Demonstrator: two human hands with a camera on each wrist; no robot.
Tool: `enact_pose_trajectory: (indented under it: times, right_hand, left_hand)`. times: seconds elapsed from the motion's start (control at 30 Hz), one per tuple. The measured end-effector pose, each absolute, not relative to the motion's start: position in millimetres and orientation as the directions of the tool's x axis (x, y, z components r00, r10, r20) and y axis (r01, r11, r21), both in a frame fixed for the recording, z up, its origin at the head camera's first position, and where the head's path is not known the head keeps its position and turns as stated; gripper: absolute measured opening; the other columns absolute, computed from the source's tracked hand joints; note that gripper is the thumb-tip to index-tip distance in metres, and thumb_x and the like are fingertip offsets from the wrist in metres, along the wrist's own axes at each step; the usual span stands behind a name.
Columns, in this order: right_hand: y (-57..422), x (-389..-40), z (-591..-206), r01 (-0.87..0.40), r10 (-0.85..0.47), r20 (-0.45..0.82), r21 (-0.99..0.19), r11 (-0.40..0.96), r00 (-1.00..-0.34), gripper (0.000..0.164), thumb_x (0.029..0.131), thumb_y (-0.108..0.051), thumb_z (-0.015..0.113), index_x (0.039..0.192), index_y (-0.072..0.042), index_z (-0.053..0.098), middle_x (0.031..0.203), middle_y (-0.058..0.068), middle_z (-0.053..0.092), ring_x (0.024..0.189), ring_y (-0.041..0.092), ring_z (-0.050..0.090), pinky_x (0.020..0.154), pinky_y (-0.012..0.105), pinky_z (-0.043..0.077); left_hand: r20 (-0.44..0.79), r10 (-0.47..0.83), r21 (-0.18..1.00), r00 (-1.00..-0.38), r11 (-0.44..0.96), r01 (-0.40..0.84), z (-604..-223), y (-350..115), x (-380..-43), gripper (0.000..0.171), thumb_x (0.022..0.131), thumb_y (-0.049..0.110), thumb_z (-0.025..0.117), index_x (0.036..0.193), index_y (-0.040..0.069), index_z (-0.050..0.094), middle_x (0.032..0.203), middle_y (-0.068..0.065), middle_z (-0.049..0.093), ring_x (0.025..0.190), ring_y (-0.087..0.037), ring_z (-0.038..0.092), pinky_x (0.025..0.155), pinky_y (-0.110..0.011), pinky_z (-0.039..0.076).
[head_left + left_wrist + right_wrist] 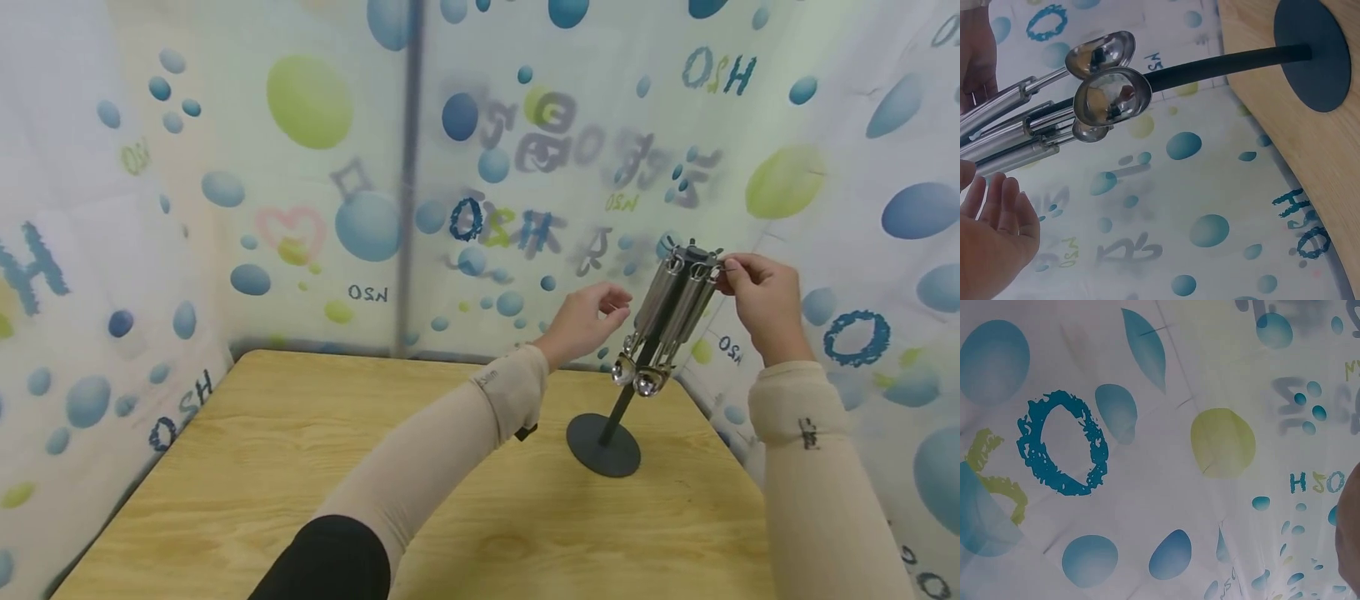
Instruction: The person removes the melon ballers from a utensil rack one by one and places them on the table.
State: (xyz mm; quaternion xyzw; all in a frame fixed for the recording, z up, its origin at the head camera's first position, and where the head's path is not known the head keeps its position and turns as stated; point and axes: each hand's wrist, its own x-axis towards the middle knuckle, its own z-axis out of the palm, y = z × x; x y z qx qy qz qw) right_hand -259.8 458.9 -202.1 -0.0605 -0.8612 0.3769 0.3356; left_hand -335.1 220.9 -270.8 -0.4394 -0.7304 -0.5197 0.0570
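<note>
A dark utensil stand (602,446) with a round base stands at the table's right side. Several shiny metal spoons (648,382) hang bowl-down around its post, their thick handles grouped near the top. My right hand (768,304) pinches at a thin hook at the stand's top right, beside a spoon handle's end; the fingertips partly hide the contact. Left of the handles is my left hand (588,321), its fingers loosely bent and holding nothing. In the left wrist view, the left hand (1000,231) lies close to the handles, and the spoon bowls (1113,97) show clearly.
The stand is on a light wooden table (300,450). Behind and around it hang pale curtains (360,242) printed with blue and green ovals and lettering. The right wrist view shows mostly curtain (1147,487), with part of a hand (1349,531) at the edge.
</note>
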Motion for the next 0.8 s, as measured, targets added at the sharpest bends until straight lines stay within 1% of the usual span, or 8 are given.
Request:
enact_pose_trajectory:
  times: [0.13, 0.23, 0.4, 0.63, 0.8]
  right_hand:
    - [455.6, -260.2, -202.6, -0.143, 0.354, 0.530, -0.686, 0.714, -0.771, 0.047, 0.108, -0.034, 0.047, 0.133, 0.004, 0.060, 0.101, -0.006, 0.062, 0.090, 0.002, 0.059, 0.084, 0.010, 0.049]
    - [453.9, -260.7, -201.5, -0.150, 0.350, 0.535, -0.684, 0.714, -0.769, 0.046, 0.108, -0.033, 0.047, 0.133, 0.003, 0.061, 0.100, -0.008, 0.061, 0.090, 0.002, 0.059, 0.085, 0.010, 0.049]
    - [455.3, -260.9, -200.8, -0.168, 0.346, 0.549, -0.682, 0.712, -0.761, 0.042, 0.108, -0.030, 0.048, 0.131, 0.003, 0.062, 0.095, -0.013, 0.061, 0.088, 0.001, 0.059, 0.081, 0.007, 0.048]
    - [457.8, -259.6, -201.3, -0.160, 0.354, 0.532, -0.697, 0.699, -0.769, 0.043, 0.108, -0.033, 0.048, 0.130, 0.001, 0.062, 0.095, -0.013, 0.061, 0.089, 0.003, 0.059, 0.081, 0.007, 0.048]
    - [458.9, -258.5, -202.5, -0.162, 0.357, 0.535, -0.697, 0.699, -0.766, 0.044, 0.108, -0.032, 0.048, 0.131, 0.003, 0.061, 0.093, -0.015, 0.060, 0.088, 0.001, 0.059, 0.081, 0.007, 0.048]
  left_hand:
    - [0.541, 0.573, 0.717, -0.616, 0.069, 0.694, -271.4, 225.5, -334.2, 0.028, 0.106, 0.019, 0.057, 0.132, 0.010, 0.062, 0.120, -0.002, 0.068, 0.104, -0.009, 0.063, 0.081, -0.020, 0.050]
    - [0.542, 0.562, 0.722, -0.625, 0.070, 0.688, -269.6, 229.5, -332.6, 0.029, 0.106, 0.020, 0.058, 0.132, 0.009, 0.062, 0.120, -0.002, 0.068, 0.104, -0.009, 0.063, 0.082, -0.020, 0.050]
    - [0.514, 0.559, 0.747, -0.651, 0.082, 0.660, -266.9, 239.9, -328.5, 0.030, 0.106, 0.023, 0.058, 0.133, 0.011, 0.061, 0.121, -0.001, 0.067, 0.106, -0.008, 0.063, 0.084, -0.019, 0.050]
    - [0.482, 0.570, 0.799, -0.665, 0.025, 0.600, -271.4, 251.8, -324.2, 0.035, 0.105, 0.024, 0.059, 0.138, 0.012, 0.057, 0.125, 0.000, 0.064, 0.108, -0.006, 0.062, 0.084, -0.020, 0.051]
    - [0.437, 0.588, 0.829, -0.680, 0.030, 0.558, -272.5, 256.8, -320.3, 0.040, 0.105, 0.027, 0.059, 0.142, 0.014, 0.053, 0.129, 0.001, 0.064, 0.114, -0.007, 0.061, 0.090, -0.023, 0.051]
